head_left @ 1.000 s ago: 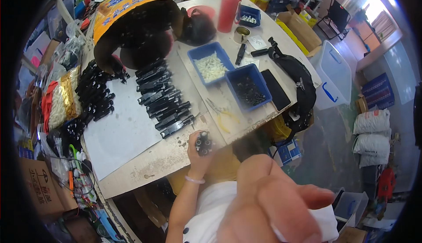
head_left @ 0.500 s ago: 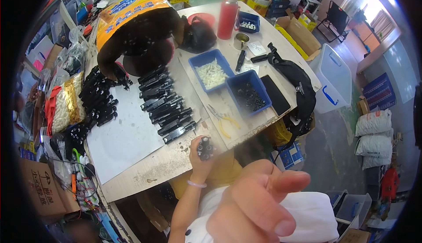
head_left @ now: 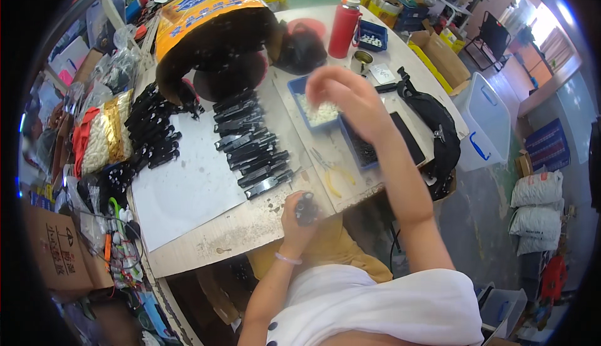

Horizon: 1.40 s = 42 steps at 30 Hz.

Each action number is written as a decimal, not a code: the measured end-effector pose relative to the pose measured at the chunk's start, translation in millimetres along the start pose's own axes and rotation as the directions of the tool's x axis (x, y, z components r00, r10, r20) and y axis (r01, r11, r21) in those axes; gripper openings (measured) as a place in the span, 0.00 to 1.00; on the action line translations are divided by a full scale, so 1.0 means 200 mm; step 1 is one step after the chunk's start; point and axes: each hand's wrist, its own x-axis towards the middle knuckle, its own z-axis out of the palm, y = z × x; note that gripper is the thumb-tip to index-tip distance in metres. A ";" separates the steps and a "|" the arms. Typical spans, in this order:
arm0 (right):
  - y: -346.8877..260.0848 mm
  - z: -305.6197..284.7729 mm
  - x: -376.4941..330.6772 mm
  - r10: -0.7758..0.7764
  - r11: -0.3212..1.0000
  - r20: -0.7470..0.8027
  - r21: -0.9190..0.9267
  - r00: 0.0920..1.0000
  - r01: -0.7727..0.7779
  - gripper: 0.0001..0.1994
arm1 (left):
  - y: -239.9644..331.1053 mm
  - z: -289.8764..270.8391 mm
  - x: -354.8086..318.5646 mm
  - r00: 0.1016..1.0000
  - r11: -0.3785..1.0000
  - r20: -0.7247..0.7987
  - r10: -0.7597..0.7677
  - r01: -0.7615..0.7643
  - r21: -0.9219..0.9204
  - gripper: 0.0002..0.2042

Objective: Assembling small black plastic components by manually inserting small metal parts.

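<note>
Near the table's front edge, my left hand (head_left: 293,226) is closed around a black part (head_left: 305,209) with round holes or knobs on its end; its exact kind is unclear. My right hand (head_left: 352,99) reaches out over a blue tray (head_left: 297,87) of small white pieces (head_left: 322,114). Motion blurs its bent fingers, so whether they hold anything does not show. Beneath my right forearm is a second blue tray (head_left: 350,138) with small black pieces, partly hidden. Yellow-handled pliers (head_left: 337,176) lie between the hands.
Black elongated parts (head_left: 253,142) form a row beside a white sheet (head_left: 188,189), with a black pile (head_left: 153,130) to its left. An orange bag (head_left: 210,8) gapes behind them. Farther right are a red flask (head_left: 344,30), a tin (head_left: 361,61) and a black strap bag (head_left: 432,117).
My right hand has swung from close in front of the camera out over the tray of white pieces. My left hand keeps hold of the black part. The view has shifted slightly.
</note>
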 end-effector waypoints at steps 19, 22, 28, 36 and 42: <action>0.68 -0.34 0.13 0.258 0.117 -0.109 -0.983 0.960 -0.143 0.11 | 0.01 -0.01 0.01 0.995 0.998 0.073 -0.066 0.066 -0.002 0.27; 0.68 -0.39 0.07 0.062 0.192 -0.029 -0.981 0.998 -0.041 0.12 | 0.01 0.01 0.01 0.996 0.998 0.066 -0.057 0.059 -0.021 0.27; 0.18 0.00 -0.23 0.305 0.784 -0.172 -0.513 0.937 -0.350 0.04 | -0.01 -0.01 -0.01 0.996 0.998 0.062 -0.058 0.060 -0.032 0.28; 0.02 0.26 -0.60 0.190 0.737 0.190 -0.675 0.963 -0.012 0.07 | 0.03 -0.02 0.02 0.996 0.998 0.067 -0.051 0.053 -0.020 0.28; 0.00 0.26 -0.58 0.156 0.624 0.395 -0.750 0.905 0.220 0.14 | 0.05 -0.02 0.04 0.999 1.000 0.042 0.004 -0.004 -0.015 0.27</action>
